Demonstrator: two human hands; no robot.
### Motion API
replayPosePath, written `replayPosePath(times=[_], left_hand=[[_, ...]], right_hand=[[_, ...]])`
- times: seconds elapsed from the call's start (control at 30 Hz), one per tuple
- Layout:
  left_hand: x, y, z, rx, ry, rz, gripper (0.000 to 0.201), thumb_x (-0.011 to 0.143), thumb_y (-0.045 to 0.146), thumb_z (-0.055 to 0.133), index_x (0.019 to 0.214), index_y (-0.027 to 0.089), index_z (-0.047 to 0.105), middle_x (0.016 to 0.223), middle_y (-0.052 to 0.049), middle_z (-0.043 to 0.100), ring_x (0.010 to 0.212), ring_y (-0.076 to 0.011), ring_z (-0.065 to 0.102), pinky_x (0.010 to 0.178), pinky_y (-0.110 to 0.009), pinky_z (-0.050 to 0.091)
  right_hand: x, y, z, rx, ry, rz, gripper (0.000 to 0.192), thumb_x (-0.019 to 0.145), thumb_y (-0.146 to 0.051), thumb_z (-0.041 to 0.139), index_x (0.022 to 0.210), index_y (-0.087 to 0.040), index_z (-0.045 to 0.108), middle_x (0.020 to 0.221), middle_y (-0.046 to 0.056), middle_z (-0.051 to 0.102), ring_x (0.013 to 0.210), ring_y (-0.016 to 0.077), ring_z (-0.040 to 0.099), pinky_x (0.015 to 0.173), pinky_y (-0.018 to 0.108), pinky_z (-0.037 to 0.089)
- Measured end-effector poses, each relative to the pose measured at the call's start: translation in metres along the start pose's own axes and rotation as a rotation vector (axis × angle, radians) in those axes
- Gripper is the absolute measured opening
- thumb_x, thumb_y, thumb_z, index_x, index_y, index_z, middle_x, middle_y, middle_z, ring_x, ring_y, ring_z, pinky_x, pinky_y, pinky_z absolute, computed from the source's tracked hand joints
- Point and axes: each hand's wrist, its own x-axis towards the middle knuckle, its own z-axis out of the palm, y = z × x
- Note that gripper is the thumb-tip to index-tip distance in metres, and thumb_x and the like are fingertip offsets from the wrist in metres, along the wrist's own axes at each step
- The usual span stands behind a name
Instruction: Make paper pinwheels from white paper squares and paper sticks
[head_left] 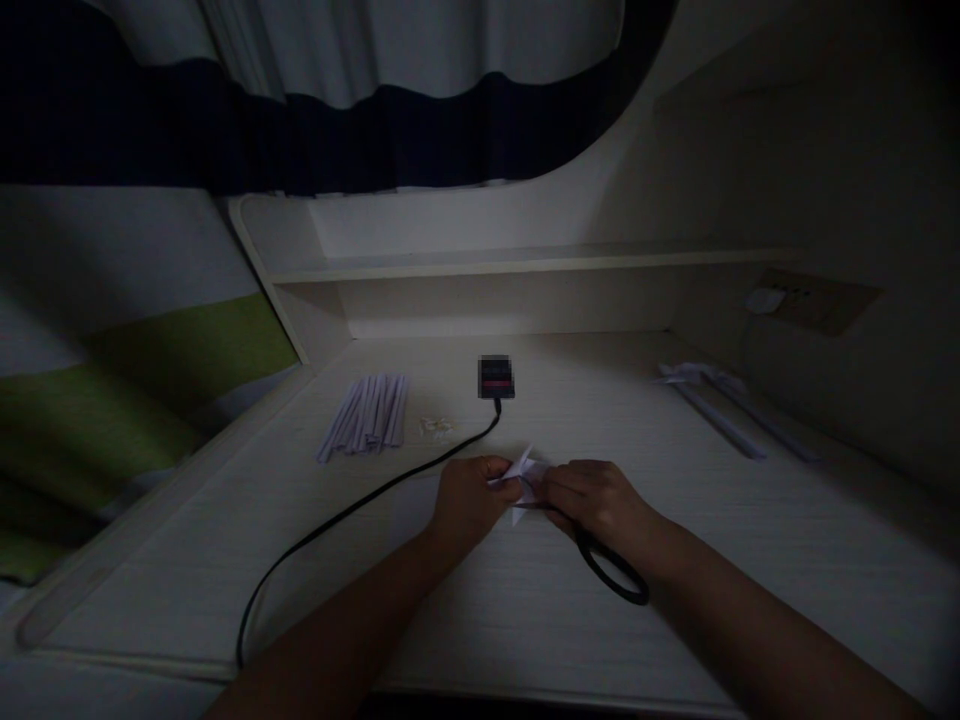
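My left hand (471, 495) is closed on a small folded piece of white paper (524, 464) just above the desk. In my right hand (604, 498) is a pair of scissors (613, 578), its black loop handle hanging below the palm. The blades lie at the paper, between both hands, and are partly hidden by fingers. Whether the blades are apart is too dim to tell. A flat pale sheet (411, 508) rests on the desk beside my left wrist.
Several rolled paper sticks (366, 418) lie at the left, with small pale bits (436, 428) beside them. A black cable (360, 500) runs from a small dark device (496, 378) to the front edge. Longer paper rolls (724, 418) lie right, below a wall socket (817, 300).
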Motion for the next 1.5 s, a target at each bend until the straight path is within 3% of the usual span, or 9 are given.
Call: replayPosePath(times=[0.13, 0.37, 0.47, 0.57, 0.73, 0.97, 1.1, 1.33, 1.5], left_hand=[[-0.004, 0.003, 0.002, 0.013, 0.018, 0.032, 0.019, 0.064, 0.025, 0.052, 0.073, 0.017, 0.067, 0.067, -0.001, 0.066, 0.064, -0.0149, 0.058, 0.058, -0.020, 0.041], [-0.008, 0.005, 0.009, 0.064, 0.144, 0.013, 0.020, 0.067, 0.026, 0.049, 0.067, 0.017, 0.066, 0.059, 0.003, 0.062, 0.055, -0.0108, 0.054, 0.053, -0.018, 0.038], [-0.010, 0.006, 0.011, 0.102, 0.168, 0.030, 0.021, 0.068, 0.027, 0.047, 0.066, 0.016, 0.065, 0.058, 0.002, 0.061, 0.054, -0.0100, 0.053, 0.052, -0.018, 0.037], [-0.010, 0.006, 0.010, 0.143, 0.155, 0.027, 0.022, 0.068, 0.027, 0.046, 0.066, 0.016, 0.065, 0.057, 0.001, 0.061, 0.054, -0.0106, 0.052, 0.052, -0.019, 0.036], [-0.007, 0.005, 0.002, 0.167, 0.059, 0.003, 0.019, 0.063, 0.026, 0.048, 0.061, 0.016, 0.065, 0.055, 0.001, 0.059, 0.055, -0.0114, 0.051, 0.050, -0.019, 0.035], [-0.003, 0.006, -0.006, 0.266, -0.096, -0.025, 0.018, 0.060, 0.025, 0.049, 0.050, 0.015, 0.060, 0.043, 0.003, 0.047, 0.044, -0.0093, 0.042, 0.042, -0.019, 0.027], [-0.005, 0.007, -0.005, 0.198, -0.027, -0.024, 0.019, 0.062, 0.027, 0.049, 0.054, 0.015, 0.062, 0.047, 0.002, 0.052, 0.048, -0.0101, 0.046, 0.043, -0.019, 0.030], [-0.011, 0.013, 0.004, 0.090, 0.169, -0.008, 0.022, 0.069, 0.029, 0.047, 0.068, 0.018, 0.066, 0.055, 0.003, 0.059, 0.052, -0.0097, 0.051, 0.050, -0.018, 0.035], [-0.014, 0.016, 0.005, 0.234, 0.257, 0.059, 0.020, 0.069, 0.027, 0.048, 0.072, 0.020, 0.066, 0.062, 0.002, 0.064, 0.055, -0.0095, 0.053, 0.056, -0.019, 0.037]], right_hand=[[-0.002, -0.007, 0.011, 0.147, 0.135, 0.197, 0.018, 0.079, -0.019, 0.042, 0.067, -0.017, 0.054, 0.058, 0.002, 0.056, 0.049, 0.0099, 0.049, 0.048, 0.022, 0.037], [0.012, -0.031, 0.020, 0.751, 0.312, 0.966, 0.030, 0.074, -0.036, 0.048, 0.051, -0.018, 0.042, 0.043, -0.004, 0.041, 0.037, 0.0069, 0.038, 0.035, 0.018, 0.028], [0.014, -0.033, 0.021, 0.897, 0.310, 1.052, 0.030, 0.074, -0.039, 0.048, 0.054, -0.018, 0.043, 0.042, -0.005, 0.042, 0.035, 0.0071, 0.038, 0.033, 0.018, 0.029], [0.008, -0.025, 0.025, 0.665, 0.301, 0.822, 0.031, 0.079, -0.032, 0.045, 0.051, -0.017, 0.043, 0.042, -0.004, 0.042, 0.036, 0.0070, 0.039, 0.035, 0.019, 0.029], [-0.004, -0.003, 0.019, 0.175, 0.203, -0.009, 0.014, 0.081, -0.014, 0.043, 0.070, -0.014, 0.053, 0.059, 0.002, 0.056, 0.050, 0.0098, 0.048, 0.049, 0.022, 0.036], [-0.004, 0.002, 0.012, 0.057, 0.058, -0.166, 0.017, 0.082, -0.011, 0.042, 0.070, -0.015, 0.053, 0.064, 0.003, 0.057, 0.055, 0.0110, 0.049, 0.052, 0.025, 0.037], [-0.002, -0.007, 0.023, 0.276, 0.214, 0.082, 0.013, 0.079, -0.014, 0.046, 0.069, -0.014, 0.054, 0.058, 0.002, 0.055, 0.049, 0.0090, 0.049, 0.048, 0.021, 0.037], [0.011, -0.035, 0.029, 0.905, 0.411, 1.034, 0.030, 0.072, -0.038, 0.055, 0.053, -0.017, 0.045, 0.043, -0.004, 0.044, 0.037, 0.0069, 0.039, 0.035, 0.019, 0.028], [0.018, -0.039, 0.032, 1.206, 0.512, 1.098, 0.028, 0.072, -0.037, 0.056, 0.055, -0.016, 0.050, 0.041, -0.004, 0.044, 0.039, 0.0071, 0.040, 0.041, 0.019, 0.032]])
